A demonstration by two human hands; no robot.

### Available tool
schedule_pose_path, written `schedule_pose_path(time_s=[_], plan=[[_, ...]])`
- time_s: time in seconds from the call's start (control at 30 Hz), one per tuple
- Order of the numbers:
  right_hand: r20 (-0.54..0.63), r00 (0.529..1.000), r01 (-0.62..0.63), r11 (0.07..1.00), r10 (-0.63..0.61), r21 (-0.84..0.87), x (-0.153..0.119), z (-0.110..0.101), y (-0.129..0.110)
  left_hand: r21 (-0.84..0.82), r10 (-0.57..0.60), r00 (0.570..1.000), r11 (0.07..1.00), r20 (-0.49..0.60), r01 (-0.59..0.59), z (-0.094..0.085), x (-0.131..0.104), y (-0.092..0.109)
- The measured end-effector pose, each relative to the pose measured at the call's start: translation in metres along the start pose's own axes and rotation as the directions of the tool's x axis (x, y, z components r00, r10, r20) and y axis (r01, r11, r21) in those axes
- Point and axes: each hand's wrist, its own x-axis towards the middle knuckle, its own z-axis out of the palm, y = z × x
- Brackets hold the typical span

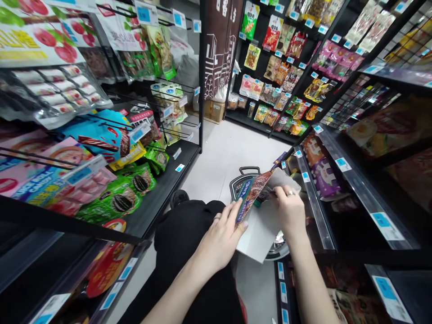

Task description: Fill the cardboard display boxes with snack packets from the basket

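An opened cardboard display box (258, 227) with a white inside and a colourful printed side is tilted in front of my knees. My left hand (224, 227) grips its printed side, fingers on the outer face and thumb near the lower edge. My right hand (290, 209), with a ring on one finger, reaches over the box's opening from the right. Its fingers are pinched together near the inner flap; what lies between them is hidden. Beneath the box is a dark shopping basket (249, 171) on the floor, largely covered by it.
Shelves with bagged snacks (133, 182) run close along my left. On the right, black shelves (354, 180) with price tags hold purple and orange packages (319, 166). Hanging snack bags (273, 33) fill the far rack, and a cardboard carton (214, 111) stands beside it.
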Motion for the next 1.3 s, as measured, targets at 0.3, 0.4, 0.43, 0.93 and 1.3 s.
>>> schedule_pose_path(time_s=[0.3, 0.4, 0.43, 0.93, 1.3], plan=[[-0.489, 0.868, -0.013, 0.988, 0.086, 0.151, -0.009, -0.008, 0.000, -0.070, 0.028, 1.000, 0.997, 0.010, -0.027, -0.002, 0.000, 0.001], [-0.581, 0.683, -0.164, 0.868, 0.443, 0.469, -0.004, -0.018, 0.001, -0.083, 0.024, 1.000, 0.996, 0.007, -0.023, -0.003, -0.001, 0.000], [-0.561, 0.577, -0.168, 0.758, 0.594, 0.630, -0.002, -0.022, 0.003, -0.087, 0.024, 1.000, 0.996, 0.004, -0.023, -0.003, -0.001, 0.000], [0.515, 0.705, -0.009, -0.720, 0.488, 0.694, -0.030, -0.021, 0.044, -0.166, 0.019, 0.999, 0.986, -0.036, -0.025, -0.003, 0.001, -0.005], [0.457, 0.320, -0.914, 0.143, 0.830, 0.380, -0.167, 0.090, 0.112, -0.179, 0.033, 0.999, 0.983, -0.039, -0.039, -0.004, 0.001, -0.002]])
